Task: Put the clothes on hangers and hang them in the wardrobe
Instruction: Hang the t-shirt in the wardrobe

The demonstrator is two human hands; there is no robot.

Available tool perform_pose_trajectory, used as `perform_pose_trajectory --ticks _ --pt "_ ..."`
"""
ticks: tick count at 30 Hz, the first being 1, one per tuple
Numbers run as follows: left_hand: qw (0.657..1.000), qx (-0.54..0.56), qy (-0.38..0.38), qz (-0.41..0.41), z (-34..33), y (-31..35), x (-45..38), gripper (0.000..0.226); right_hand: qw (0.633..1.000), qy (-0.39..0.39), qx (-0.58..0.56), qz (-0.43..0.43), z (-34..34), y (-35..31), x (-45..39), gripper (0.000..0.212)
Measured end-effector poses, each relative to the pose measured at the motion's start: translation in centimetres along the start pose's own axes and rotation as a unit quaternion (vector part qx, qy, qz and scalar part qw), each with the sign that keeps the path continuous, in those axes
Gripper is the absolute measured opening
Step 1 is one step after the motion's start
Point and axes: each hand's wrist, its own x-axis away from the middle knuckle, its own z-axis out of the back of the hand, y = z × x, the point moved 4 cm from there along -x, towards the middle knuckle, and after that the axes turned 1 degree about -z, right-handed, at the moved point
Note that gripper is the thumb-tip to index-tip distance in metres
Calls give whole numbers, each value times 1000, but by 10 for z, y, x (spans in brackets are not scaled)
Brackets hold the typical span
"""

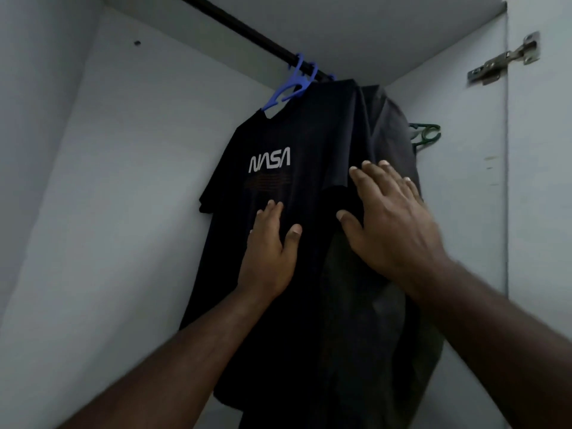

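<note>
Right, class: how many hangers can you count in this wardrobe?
3 at least: two blue hangers on the rail, one holding the NASA T-shirt, another peeking behind; a green hanger at right. The clothes may hide more.

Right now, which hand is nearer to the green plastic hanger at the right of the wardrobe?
Right. The right hand lies flat on the dark clothes just below-left of the green plastic hanger; the left hand presses the black NASA T-shirt farther left and lower.
</note>
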Motion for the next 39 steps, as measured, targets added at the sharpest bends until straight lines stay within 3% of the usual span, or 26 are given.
perform_pose_trajectory --ticks 5,11,17,21,27,33,39 --pt "990 -137 3 -32 -7 57 34 67 998 -16 44 40 33 21 42 76" --pt "952 -300 -34 -51 -24 121 71 75 996 -28 68 53 79 53 80 77" --pt "920 -366 -32 -137 -30 184 82 74 996 -9 81 35 129 67 94 75" --pt "924 -345 -41 -158 -28 214 95 74 995 13 94 33 159 68 108 73" --pt "943 -277 -83 -165 -39 247 134 72 990 -25 137 12 188 77 152 72" --pt "961 -179 -119 -176 -85 290 192 71 977 -78 198 -26 233 105 215 71" --pt "965 -58 -167 -192 -135 368 260 72 959 -78 252 -101 317 148 287 71"
